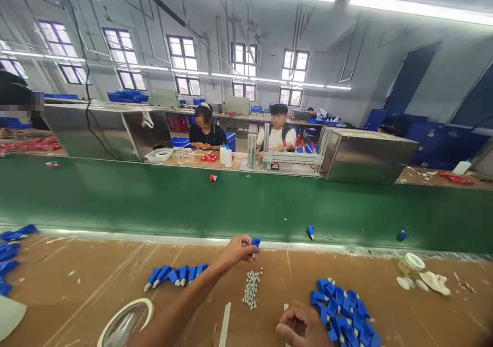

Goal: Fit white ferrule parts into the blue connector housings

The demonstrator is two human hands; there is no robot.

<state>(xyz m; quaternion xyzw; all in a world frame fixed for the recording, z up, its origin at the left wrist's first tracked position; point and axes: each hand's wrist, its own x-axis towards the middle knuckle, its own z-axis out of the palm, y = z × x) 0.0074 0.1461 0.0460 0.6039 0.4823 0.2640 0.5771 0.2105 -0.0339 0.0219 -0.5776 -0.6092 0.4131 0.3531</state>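
Note:
My left hand [239, 250] is stretched forward near the belt's edge, thumb and fingers pinching a small blue plastic part [256, 242] with a pale tip below. Just under it lies a little heap of small grey pieces [251, 288]. At the lower right, my right hand [301, 326] is curled over the table; what its fingers hold, if anything, is hidden. Beside that hand spreads a pile of blue plastic parts [342, 308], some showing pale bits. A row of similar blue parts with pale tips [175, 274] lies left of my left hand.
A green conveyor belt [154, 198] crosses ahead, carrying a few blue and red parts. A tape roll [125, 320] sits lower left, a small round container [413, 262] at right. Two people sit across the belt near white bottles [228, 157] and a metal fixture [292, 158].

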